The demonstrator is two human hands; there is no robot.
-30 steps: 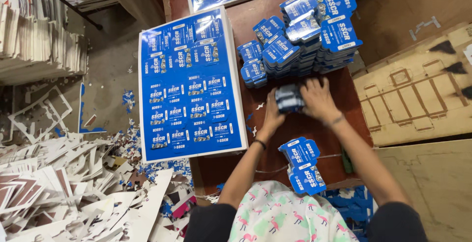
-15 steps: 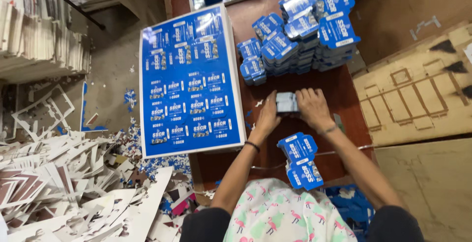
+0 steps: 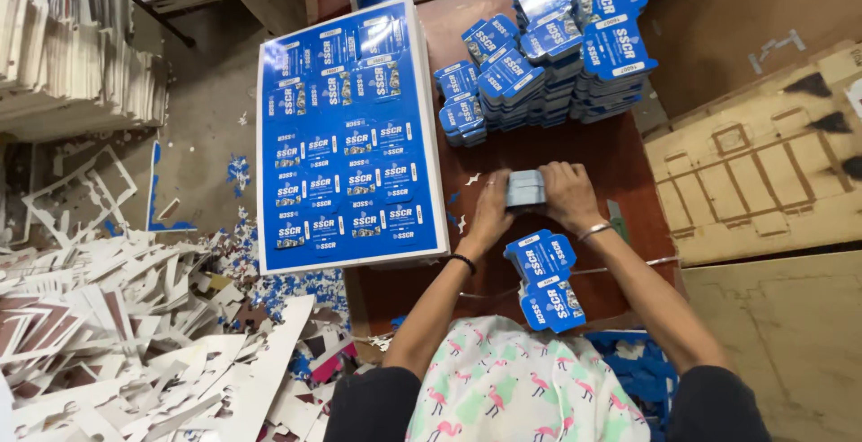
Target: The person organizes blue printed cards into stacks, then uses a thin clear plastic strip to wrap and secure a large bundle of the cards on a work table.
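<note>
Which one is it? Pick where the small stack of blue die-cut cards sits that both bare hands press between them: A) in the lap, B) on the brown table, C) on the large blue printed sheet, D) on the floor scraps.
B: the left hand and right hand clamp the small stack of blue die-cut cards on the brown table, beside the large blue printed sheet.

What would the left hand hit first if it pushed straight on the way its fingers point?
Left hand points up-table; past the grey card bundle it grips, the nearest blue card stacks likely come first, though depth is unclear.
</note>
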